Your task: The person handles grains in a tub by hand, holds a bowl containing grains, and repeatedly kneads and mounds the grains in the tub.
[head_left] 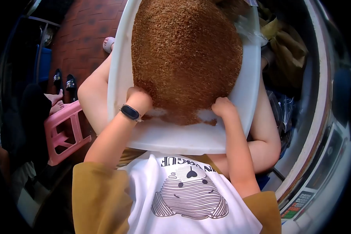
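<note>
A large mound of small reddish-brown grains point(187, 50) fills most of a white plastic tub point(175, 145) across my lap. The grains nearest me look smeared by motion. My left hand point(141, 99), with a black wristband point(130, 112) above it, reaches into the near left edge of the mound; its fingers are hidden there. At the near right edge, my right hand point(223, 106) touches the grains with its fingers curled in. Whatever lies inside those fingers is hidden. Between the hands, thin patches of grain show the tub's pale floor.
A pink plastic stool point(66, 132) stands at left, beside another person's bare feet point(56, 102). Dark slippers point(70, 83) lie on the red tiled floor point(87, 29). Clear plastic point(249, 31) hangs over the tub's far right rim. Sacks point(288, 48) and a scale-like device point(300, 202) are at right.
</note>
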The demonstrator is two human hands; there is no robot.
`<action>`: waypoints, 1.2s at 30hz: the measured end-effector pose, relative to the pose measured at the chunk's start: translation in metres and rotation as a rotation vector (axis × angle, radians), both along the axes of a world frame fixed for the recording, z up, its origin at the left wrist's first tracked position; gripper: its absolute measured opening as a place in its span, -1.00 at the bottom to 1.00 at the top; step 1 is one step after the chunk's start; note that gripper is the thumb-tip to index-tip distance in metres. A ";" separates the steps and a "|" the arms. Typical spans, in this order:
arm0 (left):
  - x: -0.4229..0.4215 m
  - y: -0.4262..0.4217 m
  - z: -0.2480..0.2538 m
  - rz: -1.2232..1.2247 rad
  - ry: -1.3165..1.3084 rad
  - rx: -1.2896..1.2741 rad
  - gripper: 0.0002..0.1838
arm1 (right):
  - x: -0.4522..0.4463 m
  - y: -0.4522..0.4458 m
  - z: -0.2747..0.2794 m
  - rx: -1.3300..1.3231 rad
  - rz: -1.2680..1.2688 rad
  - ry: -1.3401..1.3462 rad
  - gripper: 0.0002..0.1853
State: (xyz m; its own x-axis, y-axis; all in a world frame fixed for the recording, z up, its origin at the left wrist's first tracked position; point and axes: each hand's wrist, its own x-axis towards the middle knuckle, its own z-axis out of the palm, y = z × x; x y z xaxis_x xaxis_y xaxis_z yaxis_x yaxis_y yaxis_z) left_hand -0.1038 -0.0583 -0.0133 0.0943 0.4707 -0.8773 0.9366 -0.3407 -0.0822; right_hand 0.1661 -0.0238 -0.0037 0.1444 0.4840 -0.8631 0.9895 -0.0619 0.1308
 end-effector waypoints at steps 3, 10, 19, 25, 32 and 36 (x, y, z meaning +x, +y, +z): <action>0.008 -0.005 -0.010 -0.076 0.013 -0.114 -0.69 | 0.001 0.003 -0.016 -0.072 -0.003 -0.016 -0.64; 0.014 -0.005 -0.022 0.071 -0.086 -0.166 -0.68 | 0.011 -0.007 -0.055 -0.454 -0.245 0.031 -0.62; 0.011 0.004 -0.035 0.452 -0.247 -0.257 -0.67 | 0.004 -0.012 -0.053 -0.469 -0.400 0.117 -0.59; 0.013 0.004 -0.045 0.712 -0.305 -0.341 -0.66 | 0.003 -0.015 -0.052 -0.535 -0.652 0.286 -0.57; 0.018 -0.009 -0.050 1.225 -0.431 -0.527 -0.64 | -0.004 -0.017 -0.053 -0.645 -0.892 0.427 -0.53; 0.024 -0.015 -0.048 1.427 -0.536 -0.717 -0.60 | -0.005 -0.020 -0.059 -0.708 -1.019 0.493 -0.51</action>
State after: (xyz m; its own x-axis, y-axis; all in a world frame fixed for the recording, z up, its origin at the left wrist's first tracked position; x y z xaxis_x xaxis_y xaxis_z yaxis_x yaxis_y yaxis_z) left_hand -0.0798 -0.0728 -0.0618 0.3126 -0.0143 -0.9498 0.3765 0.9198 0.1101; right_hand 0.1611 -0.0439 -0.0625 -0.2264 -0.2239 -0.9480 0.4951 -0.8646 0.0859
